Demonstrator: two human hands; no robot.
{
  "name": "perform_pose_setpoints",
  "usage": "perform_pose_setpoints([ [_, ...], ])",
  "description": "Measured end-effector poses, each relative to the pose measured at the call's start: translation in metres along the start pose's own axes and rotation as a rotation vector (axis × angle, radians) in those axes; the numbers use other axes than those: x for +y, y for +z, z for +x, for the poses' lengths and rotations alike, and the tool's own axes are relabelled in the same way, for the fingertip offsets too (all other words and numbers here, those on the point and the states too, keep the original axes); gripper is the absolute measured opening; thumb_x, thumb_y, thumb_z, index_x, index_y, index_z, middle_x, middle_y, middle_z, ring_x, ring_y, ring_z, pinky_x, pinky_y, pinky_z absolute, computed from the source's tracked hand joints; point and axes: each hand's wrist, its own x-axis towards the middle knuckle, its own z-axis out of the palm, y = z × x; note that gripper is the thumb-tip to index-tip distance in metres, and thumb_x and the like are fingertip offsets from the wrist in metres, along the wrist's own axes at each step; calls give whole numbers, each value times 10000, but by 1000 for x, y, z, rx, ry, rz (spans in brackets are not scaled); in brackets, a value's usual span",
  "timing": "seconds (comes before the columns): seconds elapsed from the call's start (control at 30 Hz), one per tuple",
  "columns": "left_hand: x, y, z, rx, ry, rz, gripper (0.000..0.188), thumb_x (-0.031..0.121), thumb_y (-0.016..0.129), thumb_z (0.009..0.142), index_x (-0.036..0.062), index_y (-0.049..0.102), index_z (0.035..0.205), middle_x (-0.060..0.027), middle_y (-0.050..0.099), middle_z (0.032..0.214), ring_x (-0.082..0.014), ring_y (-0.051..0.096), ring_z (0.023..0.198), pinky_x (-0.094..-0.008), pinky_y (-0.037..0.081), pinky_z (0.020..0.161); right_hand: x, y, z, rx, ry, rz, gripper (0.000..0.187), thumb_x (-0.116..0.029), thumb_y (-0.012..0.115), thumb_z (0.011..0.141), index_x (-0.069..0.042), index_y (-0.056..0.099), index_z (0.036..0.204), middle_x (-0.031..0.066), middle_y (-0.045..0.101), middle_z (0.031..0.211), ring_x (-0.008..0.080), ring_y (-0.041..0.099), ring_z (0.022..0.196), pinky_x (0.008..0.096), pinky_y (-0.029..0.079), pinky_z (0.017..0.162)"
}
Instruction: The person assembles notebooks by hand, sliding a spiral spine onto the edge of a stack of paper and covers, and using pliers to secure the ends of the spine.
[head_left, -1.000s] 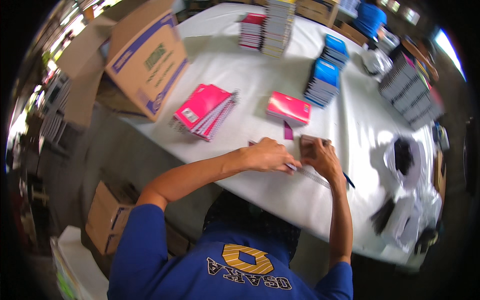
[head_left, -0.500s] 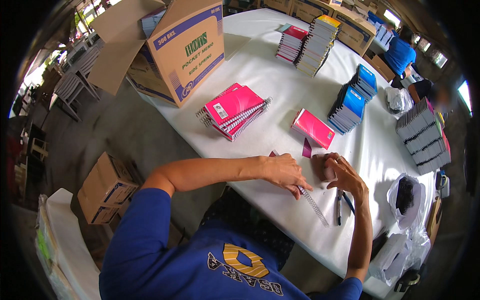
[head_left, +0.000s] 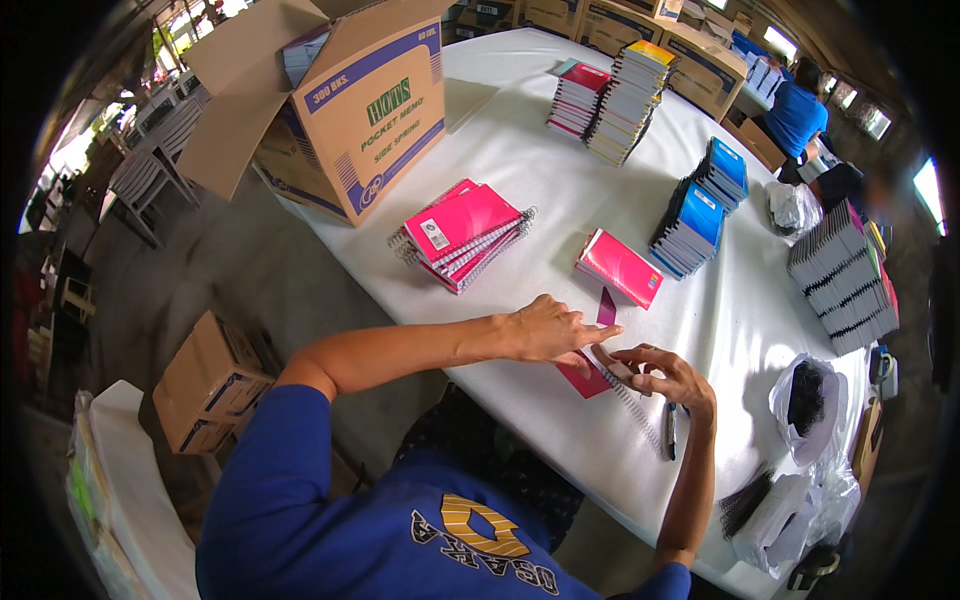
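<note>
My left hand is closed on a small notebook with a magenta cover, its index finger stretched over the top edge. Facing it, my right hand has its fingers pinched at the notebook's spine, on a loose spiral wire coil. The coil's free end trails toward the table's near edge. A brownish piece at the right fingertips is too unclear to name. Beside my right wrist lies a slim dark-handled tool, partly hidden. Just beyond the hands is a purple strip, touching a small stack of pink notebooks.
Pink spiral notebooks are piled at left, near a large open carton. Blue notebooks and yellow-topped notebooks stand farther back. At right are tall notebook stacks and a plastic bag of black coils. A co-worker sits beyond.
My right hand has moved left and nearer, meeting the left hand at the notebook. The left hand has shifted slightly left and away; more of the magenta cover and coil now shows between them.
</note>
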Motion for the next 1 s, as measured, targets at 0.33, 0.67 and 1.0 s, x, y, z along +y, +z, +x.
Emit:
perform_pose_setpoints([
  [0.33, 3, -6, -1, -106, -70, 6, 734, 551, 651, 829, 190, 443, 1433, -147, 670, 932, -319, 707, 770, -435, 577, 612, -9, 8, -9, 63, -414, 311, 644, -499, 568, 854, -72, 589, 1335, 181, 650, 1129, 216, 597, 881, 334, 455, 816],
  [0.67, 7, -12, -3, -78, -111, -37, 819, 597, 651, 806, 148, 411, 1448, -137, 678, 861, -317, 705, 754, -445, 569, 600, -23, 10, 7, 64, -25, 15, 674, -447, 610, 762, -34, 618, 1295, 110, 630, 993, 207, 577, 935, 327, 426, 882],
  [1.0, 1, -20, -2, -5, -165, -47, 804, 552, 709, 781, 146, 446, 1423, -121, 712, 803, -310, 713, 753, -450, 571, 665, 0, 10, 11, 85, -504, 418, 584, -435, 609, 807, -120, 637, 1297, 106, 638, 979, 192, 569, 848, 298, 447, 762],
])
